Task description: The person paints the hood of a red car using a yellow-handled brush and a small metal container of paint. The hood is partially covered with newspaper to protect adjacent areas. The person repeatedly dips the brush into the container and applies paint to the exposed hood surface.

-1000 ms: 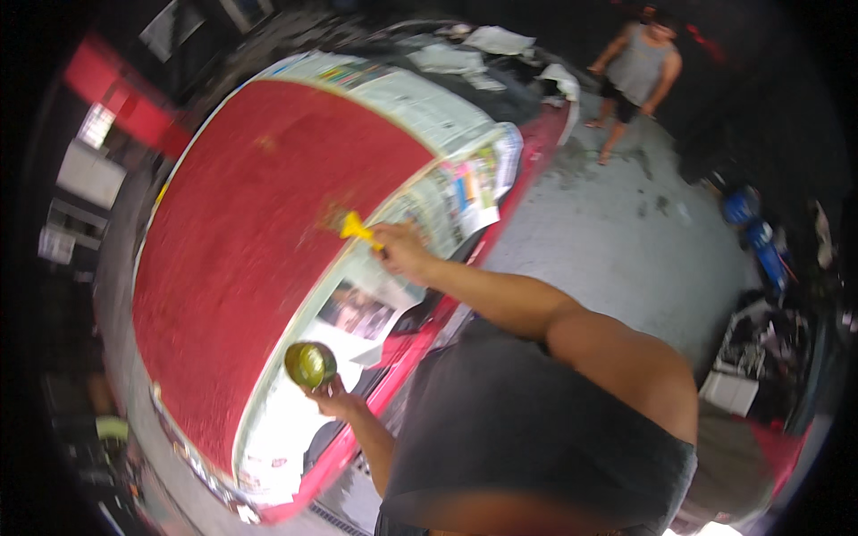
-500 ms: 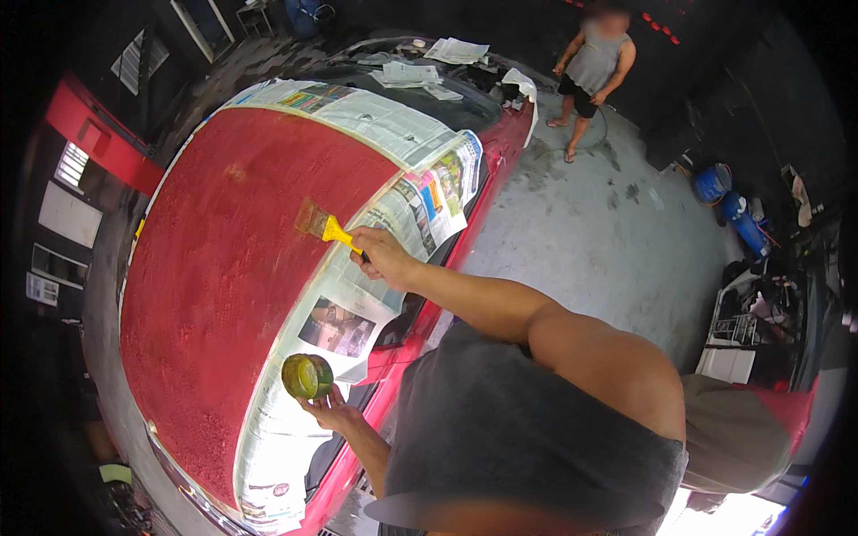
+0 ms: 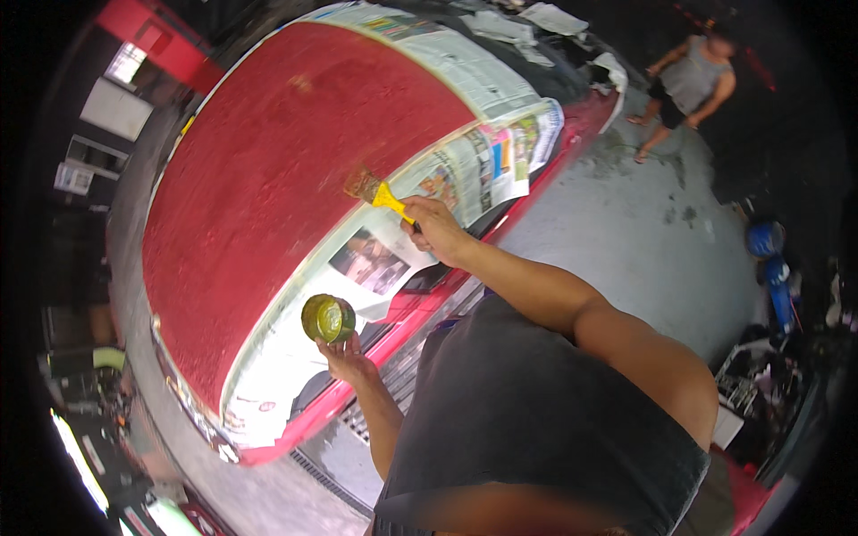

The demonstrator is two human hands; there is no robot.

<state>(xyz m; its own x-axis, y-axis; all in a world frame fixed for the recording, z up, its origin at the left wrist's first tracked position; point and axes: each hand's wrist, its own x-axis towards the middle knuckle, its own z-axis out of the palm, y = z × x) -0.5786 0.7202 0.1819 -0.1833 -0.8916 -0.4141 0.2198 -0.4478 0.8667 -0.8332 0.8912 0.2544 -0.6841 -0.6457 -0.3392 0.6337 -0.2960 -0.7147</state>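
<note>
A: We see our right hand (image 3: pixel 435 230) wrapped around the yellow handle of a paintbrush (image 3: pixel 377 191), fingers curled tight on it. The bristles rest on the red car panel (image 3: pixel 268 179), right at its edge where the newspaper masking (image 3: pixel 465 170) begins.

B: And our left hand (image 3: pixel 347 360)?

A: It cups a small round tin (image 3: pixel 328 318) from below, fingers closed around its base. The tin sits over the papered part of the car, near the red lower edge of the body (image 3: pixel 375 375), and well apart from the brush.

B: What is in the tin?

A: We see a greenish-yellow shine on top; whether that is a lid or liquid, we cannot tell, as the view is too small and blurred there.

B: What else do we have around us?

A: More newspaper (image 3: pixel 447 62) runs along the far side of the red panel, and crumpled sheets (image 3: pixel 554 18) lie beyond it. A grey concrete floor (image 3: pixel 626 223) stretches to our right. Another person (image 3: pixel 693 85) in a grey sleeveless top stands on it, far from the car panel. Blue containers (image 3: pixel 769 250) stand at the right rim of the view.
</note>
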